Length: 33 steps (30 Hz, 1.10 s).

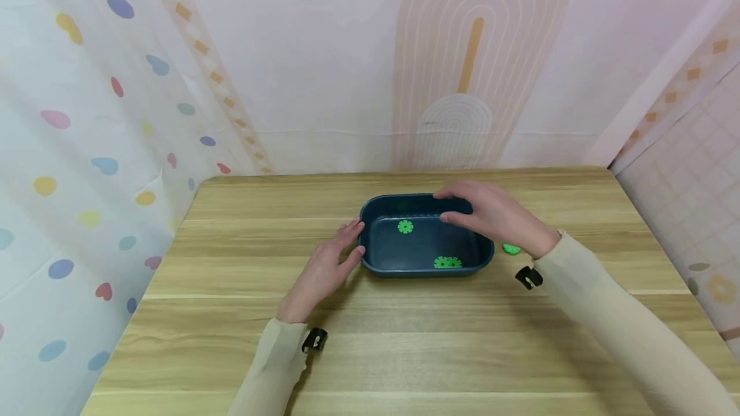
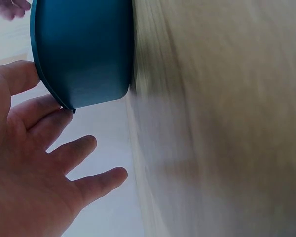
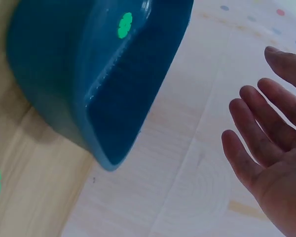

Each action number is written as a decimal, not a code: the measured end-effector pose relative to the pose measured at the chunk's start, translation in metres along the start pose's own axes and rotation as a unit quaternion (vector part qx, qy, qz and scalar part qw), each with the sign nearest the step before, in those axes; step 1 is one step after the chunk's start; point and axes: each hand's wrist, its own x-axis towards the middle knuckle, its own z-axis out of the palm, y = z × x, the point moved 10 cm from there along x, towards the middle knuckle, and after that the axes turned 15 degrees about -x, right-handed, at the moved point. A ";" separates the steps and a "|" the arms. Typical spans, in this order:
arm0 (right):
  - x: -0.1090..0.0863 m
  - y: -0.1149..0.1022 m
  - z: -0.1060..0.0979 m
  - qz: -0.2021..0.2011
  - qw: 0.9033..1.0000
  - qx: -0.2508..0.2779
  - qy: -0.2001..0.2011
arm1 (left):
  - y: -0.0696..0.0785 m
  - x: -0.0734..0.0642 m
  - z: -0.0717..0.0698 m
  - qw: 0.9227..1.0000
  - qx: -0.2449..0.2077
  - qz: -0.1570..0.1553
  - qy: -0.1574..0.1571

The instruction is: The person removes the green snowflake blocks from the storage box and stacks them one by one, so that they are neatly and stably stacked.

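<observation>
A dark blue oval-cornered basin (image 1: 399, 249) sits on the wooden table. Inside it, one green notched disc (image 1: 405, 227) lies toward the back left, and two more green discs (image 1: 448, 262) are side by side at the front wall. My left hand (image 1: 327, 262) touches the basin's left end. In the left wrist view its thumb and two fingertips (image 2: 64, 114) meet the rim, the other fingers spread apart. Over the basin's right end hovers my right hand (image 1: 491, 214), holding nothing, its fingers apart and relaxed in the right wrist view. Another green disc (image 1: 511, 249) lies on the table beneath the right wrist.
The wooden table (image 1: 243, 300) extends around the basin on all sides. Patterned curtains (image 1: 324, 63) hang behind it and along the left and right sides. Each sleeve cuff has a black clip (image 1: 315, 339) by it.
</observation>
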 end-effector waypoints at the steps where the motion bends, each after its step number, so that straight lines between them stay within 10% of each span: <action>1: 0.004 -0.001 0.001 -0.005 1.000 0.001 -0.007 | 0.000 0.000 0.000 1.000 0.000 -0.001 0.000; 16: 0.066 -0.014 0.047 -0.058 0.992 -0.005 -0.110 | -0.001 0.002 0.001 1.000 -0.001 -0.014 -0.005; 33: 0.081 -0.014 0.108 -0.067 0.967 -0.021 -0.244 | 0.002 0.000 0.003 1.000 -0.010 -0.008 -0.002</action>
